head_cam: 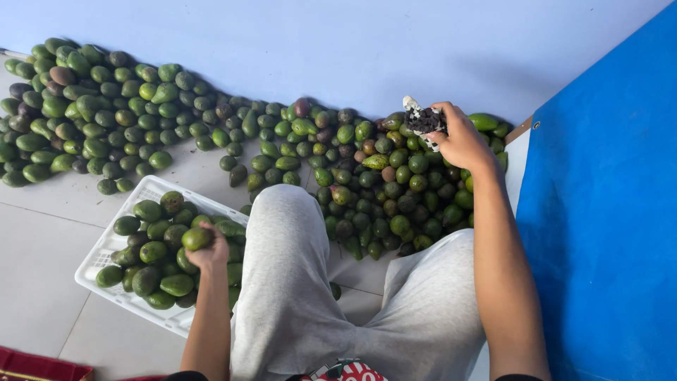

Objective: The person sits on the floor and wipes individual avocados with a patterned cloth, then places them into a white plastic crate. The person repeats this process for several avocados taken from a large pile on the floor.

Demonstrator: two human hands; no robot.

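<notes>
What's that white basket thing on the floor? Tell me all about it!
The white crate is a shallow plastic tray with slotted, lattice-like walls and rounded corners. It sits flat on the pale tiled floor, turned at an angle, beside the person's grey-trousered knee, which hides its right end. It is heaped with green avocados. The left hand hovers over it, gripping one green avocado.

Glossy green oval avocados (pixel 99 113), a few purplish-brown; white slatted plastic crate (pixel 95 262); black-and-white patterned crumpled cloth (pixel 423 121); heather-grey cotton trousers (pixel 296 282); bright blue tarpaulin sheet (pixel 606 233); pale grey floor tiles (pixel 35 268).
</notes>
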